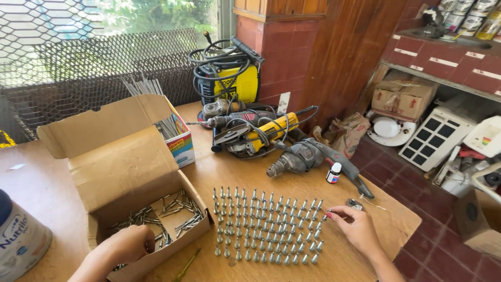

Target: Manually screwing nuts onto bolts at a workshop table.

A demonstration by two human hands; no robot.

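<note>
I see my left hand (128, 244) dipping into the cardboard box (125, 172), fingers curled among loose screws (175, 211); whether it grips one I cannot tell. My right hand (357, 227) pinches a screw at the grid's (269, 224) right edge. Judging by this, I'm mid-row; next needs a steady upright placement. Dull metal, worn wooden table (365, 261).

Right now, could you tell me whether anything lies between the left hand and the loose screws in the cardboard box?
Nothing visible does: the left hand is already inside the open cardboard box, resting on the loose screws.
</note>
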